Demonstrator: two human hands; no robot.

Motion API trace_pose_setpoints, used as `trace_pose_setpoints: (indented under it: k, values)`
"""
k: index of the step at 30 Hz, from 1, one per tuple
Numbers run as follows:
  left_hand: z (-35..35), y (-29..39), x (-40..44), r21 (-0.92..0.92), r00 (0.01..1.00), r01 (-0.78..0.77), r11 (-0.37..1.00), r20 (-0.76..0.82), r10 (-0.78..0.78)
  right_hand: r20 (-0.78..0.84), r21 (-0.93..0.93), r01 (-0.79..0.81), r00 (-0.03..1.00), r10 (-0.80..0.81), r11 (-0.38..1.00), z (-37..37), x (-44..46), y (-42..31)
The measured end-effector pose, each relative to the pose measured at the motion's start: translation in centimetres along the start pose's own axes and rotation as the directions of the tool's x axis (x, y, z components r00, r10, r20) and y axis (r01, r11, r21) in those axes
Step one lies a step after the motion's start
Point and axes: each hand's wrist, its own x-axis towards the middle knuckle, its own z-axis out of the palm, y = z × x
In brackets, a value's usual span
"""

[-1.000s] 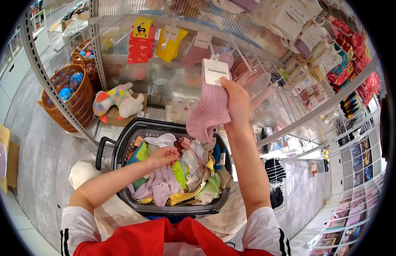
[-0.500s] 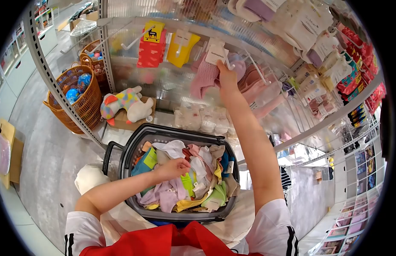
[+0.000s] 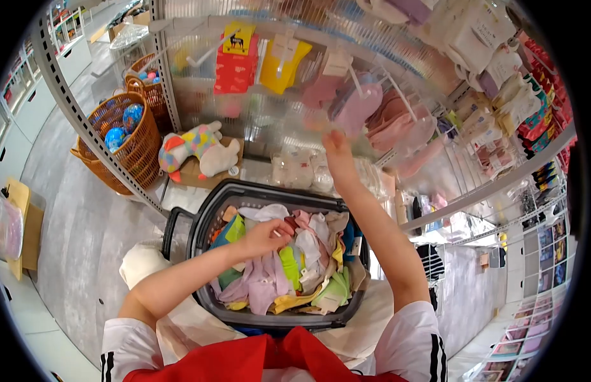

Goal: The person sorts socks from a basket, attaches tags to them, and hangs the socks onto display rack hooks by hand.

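Over the black shopping basket (image 3: 200,213), my left hand (image 3: 265,238) has its fingers curled in by the thumb. A reddish-brown piece of cloth (image 3: 291,223) lies at its fingertips; whether it is gripped cannot be made out. Beneath are mixed socks and small garments, among them a lilac piece (image 3: 263,283) and a lime-green one (image 3: 289,267). My right hand (image 3: 338,159) is raised in front of the rack, slightly blurred, fingers extended and holding nothing visible. Above it, pink socks (image 3: 322,88) with a white card hang on a hook, beside a lilac pair (image 3: 360,105).
Red socks (image 3: 235,71) and yellow socks (image 3: 284,67) hang at left on the rack. Below sit a patchwork plush toy (image 3: 196,151) and clear-wrapped packs (image 3: 302,170). A wicker basket (image 3: 120,143) with blue balls stands beyond the metal upright (image 3: 85,121).
My right hand has let go of the pink socks and moved down, leaving them on the hook. My left hand has shifted slightly up and right over the basket. The view has tilted a little.
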Motion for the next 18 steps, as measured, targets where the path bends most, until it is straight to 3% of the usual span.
trace_pose_setpoints:
  k: [1,4,6,8,11,14,15,18]
  values:
    - [-0.1,-0.4,0.0,0.006,1.0,-0.028,1.0,0.003,0.028,0.038,0.014,-0.078,0.996,0.077,0.997,-1.2,-1.5,1.8]
    - [-1.1,-1.4,0.7,0.353,0.996,-0.063,0.934,-0.034,0.08,0.083,0.099,-0.283,0.958,0.276,0.954,-5.1,-6.6,5.1]
    - [-1.8,-2.6,1.2,0.678,0.97,-0.152,0.719,-0.038,0.241,0.057,0.146,-0.349,0.937,0.344,0.926,-7.7,-9.1,7.3]
    - [-1.9,-2.6,1.3,0.891,0.973,-0.151,0.427,0.058,0.225,0.004,0.126,-0.395,0.918,0.397,0.91,-10.1,-10.9,10.0]
    - [-0.9,-4.8,0.4,0.949,0.986,-0.164,0.27,0.155,0.056,0.023,0.064,-0.441,0.898,0.44,0.895,-11.6,-13.1,14.1]
    - [-0.2,-7.3,-0.8,0.941,0.931,-0.249,0.227,0.297,-0.212,0.243,-0.219,-0.136,0.951,0.189,0.966,-9.9,-13.9,13.1]
    - [0.3,-8.0,-1.1,0.942,0.93,-0.272,0.197,0.31,-0.199,0.316,-0.305,-0.159,0.913,0.258,0.939,-8.9,-14.2,10.5]
    - [1.5,-9.0,-1.5,0.944,0.929,-0.296,0.145,0.32,-0.189,0.557,-0.411,0.31,0.83,-0.034,0.857,-6.5,-15.0,12.5]
